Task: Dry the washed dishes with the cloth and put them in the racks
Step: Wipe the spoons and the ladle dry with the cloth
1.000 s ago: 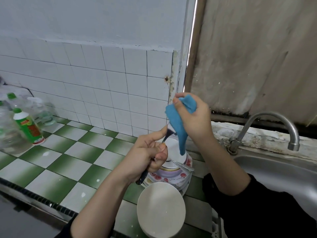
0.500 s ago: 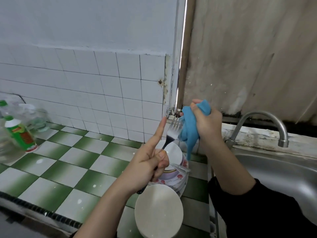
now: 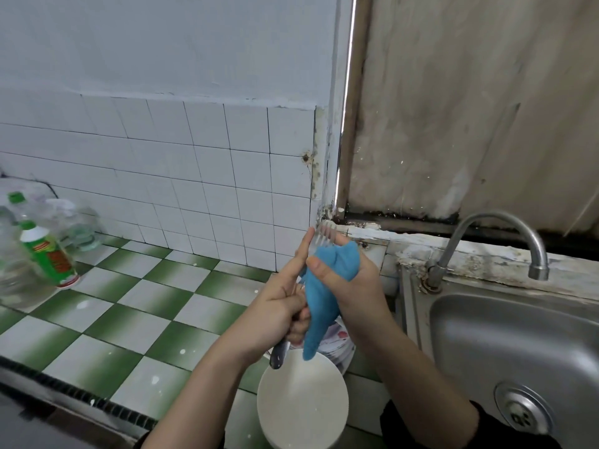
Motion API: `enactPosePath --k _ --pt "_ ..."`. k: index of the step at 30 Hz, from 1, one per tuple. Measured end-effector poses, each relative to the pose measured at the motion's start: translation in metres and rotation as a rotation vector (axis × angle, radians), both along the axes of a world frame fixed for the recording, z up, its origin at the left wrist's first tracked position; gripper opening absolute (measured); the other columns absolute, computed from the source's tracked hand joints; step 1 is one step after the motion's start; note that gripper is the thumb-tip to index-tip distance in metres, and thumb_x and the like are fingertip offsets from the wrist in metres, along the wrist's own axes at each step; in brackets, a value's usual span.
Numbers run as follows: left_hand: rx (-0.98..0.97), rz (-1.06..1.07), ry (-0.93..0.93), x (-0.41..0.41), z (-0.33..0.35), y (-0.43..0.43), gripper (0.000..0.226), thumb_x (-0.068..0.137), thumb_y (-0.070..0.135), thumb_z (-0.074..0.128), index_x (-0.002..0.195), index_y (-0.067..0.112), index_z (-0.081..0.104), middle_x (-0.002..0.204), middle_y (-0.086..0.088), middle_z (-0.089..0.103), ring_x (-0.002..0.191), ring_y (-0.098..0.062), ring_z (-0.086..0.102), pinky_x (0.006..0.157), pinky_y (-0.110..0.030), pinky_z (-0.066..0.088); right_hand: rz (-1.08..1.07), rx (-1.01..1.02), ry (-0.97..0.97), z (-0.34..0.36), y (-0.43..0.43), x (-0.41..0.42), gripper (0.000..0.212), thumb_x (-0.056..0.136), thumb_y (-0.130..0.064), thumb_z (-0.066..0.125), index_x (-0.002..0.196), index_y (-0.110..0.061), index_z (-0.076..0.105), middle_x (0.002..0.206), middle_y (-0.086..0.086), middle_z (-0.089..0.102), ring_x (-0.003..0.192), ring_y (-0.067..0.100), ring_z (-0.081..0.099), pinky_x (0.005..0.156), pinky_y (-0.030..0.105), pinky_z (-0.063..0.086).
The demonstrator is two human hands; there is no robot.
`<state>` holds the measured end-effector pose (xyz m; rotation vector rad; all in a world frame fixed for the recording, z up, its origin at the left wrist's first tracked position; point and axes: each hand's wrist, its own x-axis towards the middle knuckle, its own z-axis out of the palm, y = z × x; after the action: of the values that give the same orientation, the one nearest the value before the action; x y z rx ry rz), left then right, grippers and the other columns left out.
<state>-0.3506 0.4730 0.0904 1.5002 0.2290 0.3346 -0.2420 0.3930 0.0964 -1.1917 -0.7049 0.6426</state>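
Head view: the left hand [image 3: 281,305] grips a fork [image 3: 325,234] by its handle, tines up, forefinger straight along the stem. The right hand [image 3: 351,276] pinches a blue cloth [image 3: 324,296] around the fork's neck — just above a stack of plates [image 3: 340,346] and a white bowl [image 3: 303,403] on the green-checked counter [image 3: 107,303]. Best to draw the cloth firmly up over the tines, keeping the handle steady. No rack is visible.

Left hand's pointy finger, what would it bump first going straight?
Probably the tiled wall by the corner, though depth is unclear. The left hand holds the fork beside that finger, not ahead.
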Motion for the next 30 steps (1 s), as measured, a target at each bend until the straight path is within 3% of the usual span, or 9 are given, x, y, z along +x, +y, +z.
enactPosePath --k 4,9,13,16,18,20,22,26,30 --pt "0.258 -0.013 0.118 -0.006 0.008 0.001 0.088 0.098 -0.003 0.04 0.137 0.07 0.011 0.063 -0.004 0.053 0.061 -0.023 0.05 0.06 -0.029 0.05 -0.063 -0.006 -0.09 0.0 0.0 0.003 0.044 0.079 -0.001 0.076 0.1 -0.036 0.06 0.089 -0.009 0.07 0.079 0.005 0.069 0.065 0.017 0.054" --pt "0.693 0.371 0.25 -0.02 0.031 0.014 0.065 0.096 0.032 0.049 0.126 0.081 0.017 0.11 0.011 0.062 0.097 0.001 0.061 0.086 -0.016 0.043 -0.07 -0.012 -0.176 0.004 0.003 0.009 0.06 0.076 -0.008 0.082 0.112 -0.05 0.061 0.113 0.004 0.07 0.104 0.023 0.068 0.092 0.038 0.056" --pt "0.4 0.592 -0.009 -0.005 0.039 0.019 0.063 0.093 0.024 0.063 0.146 0.041 0.034 0.11 0.007 0.072 0.104 0.002 0.064 0.087 -0.012 0.046 0.028 -0.037 -0.297 0.011 0.002 0.006 0.082 0.077 -0.009 0.081 0.131 -0.06 0.046 0.139 -0.004 0.053 0.119 0.028 0.06 0.098 0.047 0.052" --pt "0.233 0.591 -0.123 0.008 0.044 0.009 0.066 0.082 0.005 0.073 0.14 0.024 0.048 0.078 0.004 0.074 0.075 -0.004 0.069 0.073 -0.013 0.051 0.1 -0.013 -0.33 0.015 -0.002 0.001 0.089 0.082 0.003 0.073 0.143 -0.049 0.035 0.13 -0.019 0.054 0.108 0.0 0.063 0.088 0.022 0.055" --pt "0.153 0.674 -0.179 0.011 0.044 0.007 0.06 0.077 0.002 0.077 0.13 0.024 0.058 0.066 -0.005 0.067 0.068 -0.012 0.064 0.083 -0.023 0.053 0.097 -0.023 -0.379 0.02 -0.007 -0.002 0.091 0.082 0.004 0.073 0.146 -0.044 0.03 0.129 -0.03 0.049 0.11 -0.022 0.049 0.079 0.0 0.042" --pt "-0.011 0.764 -0.259 0.011 0.045 0.011 0.056 0.076 0.0 0.076 0.125 0.024 0.061 0.067 -0.01 0.069 0.067 -0.015 0.066 0.083 -0.031 0.056 0.108 -0.037 -0.426 0.019 -0.012 -0.001 0.093 0.081 0.003 0.074 0.145 -0.046 0.026 0.135 -0.004 0.051 0.119 -0.006 0.04 0.095 0.01 0.021" --pt "-0.194 0.843 -0.343 0.007 0.053 0.019 0.06 0.075 -0.003 0.074 0.128 0.021 0.058 0.065 -0.007 0.071 0.065 -0.016 0.068 0.069 -0.029 0.059 0.129 -0.063 -0.461 0.016 -0.016 0.001 0.092 0.082 0.0 0.074 0.14 -0.051 0.024 0.139 0.013 0.045 0.117 0.011 0.039 0.092 0.011 0.042" --pt "-0.269 0.823 -0.344 0.004 0.06 0.025 0.062 0.076 -0.005 0.072 0.13 0.021 0.057 0.065 -0.005 0.069 0.069 -0.018 0.068 0.064 -0.032 0.061 0.163 -0.062 -0.482 0.01 -0.02 0.005 0.087 0.082 0.003 0.073 0.136 -0.047 0.027 0.136 -0.041 0.038 0.11 -0.026 0.044 0.078 -0.003 0.04" --pt "-0.275 0.766 -0.278 0.016 0.048 0.007 0.061 0.075 -0.003 0.073 0.128 0.022 0.059 0.067 -0.007 0.069 0.068 -0.021 0.066 0.077 -0.04 0.06 0.103 -0.02 -0.45 0.016 -0.015 0.007 0.086 0.08 0.008 0.072 0.137 -0.043 0.032 0.131 -0.037 0.04 0.105 -0.024 0.047 0.07 -0.003 0.04"
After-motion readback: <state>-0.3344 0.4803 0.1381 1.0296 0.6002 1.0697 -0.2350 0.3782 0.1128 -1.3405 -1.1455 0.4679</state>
